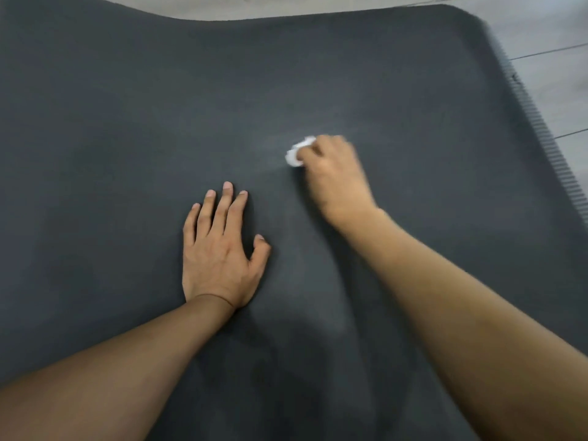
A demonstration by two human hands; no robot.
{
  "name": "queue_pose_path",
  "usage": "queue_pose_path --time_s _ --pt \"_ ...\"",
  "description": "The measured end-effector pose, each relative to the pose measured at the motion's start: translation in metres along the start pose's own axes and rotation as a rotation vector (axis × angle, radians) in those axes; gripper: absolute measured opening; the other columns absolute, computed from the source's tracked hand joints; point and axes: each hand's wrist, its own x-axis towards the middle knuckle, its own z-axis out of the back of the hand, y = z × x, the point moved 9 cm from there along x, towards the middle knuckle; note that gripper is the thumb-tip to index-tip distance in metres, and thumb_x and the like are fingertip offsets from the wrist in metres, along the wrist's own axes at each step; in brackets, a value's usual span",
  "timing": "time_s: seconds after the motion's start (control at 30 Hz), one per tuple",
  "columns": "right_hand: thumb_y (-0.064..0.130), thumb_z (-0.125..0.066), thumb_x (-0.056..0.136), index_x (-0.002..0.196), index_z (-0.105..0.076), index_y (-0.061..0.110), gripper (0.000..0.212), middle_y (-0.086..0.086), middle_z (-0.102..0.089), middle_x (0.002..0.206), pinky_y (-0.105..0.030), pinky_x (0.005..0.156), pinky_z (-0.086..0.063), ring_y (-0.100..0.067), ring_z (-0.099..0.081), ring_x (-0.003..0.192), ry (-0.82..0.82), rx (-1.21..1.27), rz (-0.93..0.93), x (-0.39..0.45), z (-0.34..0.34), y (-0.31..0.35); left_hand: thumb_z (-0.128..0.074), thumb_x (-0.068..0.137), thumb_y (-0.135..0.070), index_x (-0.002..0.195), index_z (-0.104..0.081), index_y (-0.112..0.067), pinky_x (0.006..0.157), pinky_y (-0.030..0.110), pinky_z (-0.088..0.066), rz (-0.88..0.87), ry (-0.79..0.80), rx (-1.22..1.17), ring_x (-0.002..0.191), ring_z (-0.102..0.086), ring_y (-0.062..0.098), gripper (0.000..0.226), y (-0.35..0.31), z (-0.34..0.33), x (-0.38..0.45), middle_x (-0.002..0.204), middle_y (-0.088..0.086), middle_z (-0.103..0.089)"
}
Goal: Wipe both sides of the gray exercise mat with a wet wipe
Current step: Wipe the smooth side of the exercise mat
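Our left hand (219, 249) lies flat, palm down w/ fingers spread, pressing on the gray mat (127, 122), holding nothing; forearm comes in from lower left. Our right hand (334, 173), blurred, is curled round a crumpled white wet wipe (297, 152) held vs. the mat center-right, arm stretched forward. Mat covers the floor (553, 33).

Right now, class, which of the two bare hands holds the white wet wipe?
The right hand, curled around the crumpled white wet wipe; the left hand lies flat, empty.
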Motion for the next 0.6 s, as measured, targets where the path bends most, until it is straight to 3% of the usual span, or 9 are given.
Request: queue_pose_path --time_s 0.1,0.17,0.23,0.37,0.43,0.5,0.6 --pt "0.012 -0.051 0.086 0.101 -0.069 0.019 0.024 -0.012 -0.062 0.097 -0.040 0.079 -0.041 -0.037 -0.056 0.086 -0.044 -0.065 -0.434 -0.058 0.037 -0.117 -0.033 0.091 -0.048 0.155 -0.037 -0.019 0.126 0.046 -0.015 0.004 0.008 0.006 0.155 -0.022 0.025 0.070 0.001 0.000 0.000 0.166 0.003 -0.030" --pt "0.015 -0.049 0.091 0.107 -0.067 0.021 0.025 -0.009 -0.059 0.101 -0.040 0.084 -0.041 -0.031 -0.051 0.089 -0.082 -0.005 -0.603 -0.083 0.044 -0.144 -0.035 0.091 -0.047 0.154 -0.038 -0.019 0.126 0.046 -0.016 -0.002 -0.003 0.012 0.154 -0.023 0.025 0.069 0.001 0.000 -0.001 0.165 0.003 -0.031" --pt "0.018 -0.050 0.091 0.107 -0.066 0.025 0.025 -0.004 -0.057 0.103 -0.036 0.087 -0.039 -0.026 -0.049 0.092 -0.105 0.049 -0.631 -0.082 0.040 -0.147 -0.039 0.092 -0.043 0.151 -0.043 -0.017 0.126 0.047 -0.018 0.003 -0.025 -0.001 0.152 -0.027 0.028 0.065 0.000 0.001 0.001 0.162 0.006 -0.036" --pt "0.020 -0.050 0.088 0.106 -0.065 0.025 0.024 -0.002 -0.056 0.106 -0.033 0.086 -0.035 -0.025 -0.048 0.095 -0.127 0.089 -0.625 -0.080 0.040 -0.149 -0.045 0.096 -0.028 0.129 -0.056 -0.002 0.122 0.052 -0.028 -0.074 -0.044 -0.060 0.131 -0.049 0.041 0.043 -0.002 0.015 -0.018 0.133 0.019 -0.050" --pt "0.019 -0.049 0.089 0.106 -0.065 0.023 0.024 -0.003 -0.057 0.107 -0.033 0.085 -0.035 -0.025 -0.049 0.096 -0.115 0.080 -0.631 -0.081 0.038 -0.150 -0.044 0.098 -0.030 0.139 -0.054 -0.003 0.123 0.054 -0.027 -0.112 0.022 0.048 0.139 -0.045 0.039 0.051 0.007 0.019 -0.059 0.143 0.018 -0.049" --pt "0.018 -0.048 0.089 0.107 -0.065 0.022 0.024 -0.004 -0.058 0.108 -0.034 0.084 -0.034 -0.027 -0.050 0.095 -0.108 0.064 -0.612 -0.079 0.040 -0.145 -0.041 0.098 -0.037 0.155 -0.041 -0.010 0.124 0.055 -0.023 -0.086 0.095 0.112 0.151 -0.031 0.035 0.063 0.023 0.023 -0.105 0.160 0.015 -0.036" --pt "0.016 -0.047 0.089 0.107 -0.065 0.023 0.026 -0.003 -0.059 0.108 -0.036 0.083 -0.035 -0.028 -0.051 0.095 -0.098 0.045 -0.582 -0.078 0.041 -0.146 -0.036 0.096 -0.041 0.160 -0.030 -0.018 0.124 0.055 -0.021 -0.043 0.128 0.127 0.156 -0.020 0.031 0.068 0.035 0.018 -0.132 0.169 0.009 -0.022"
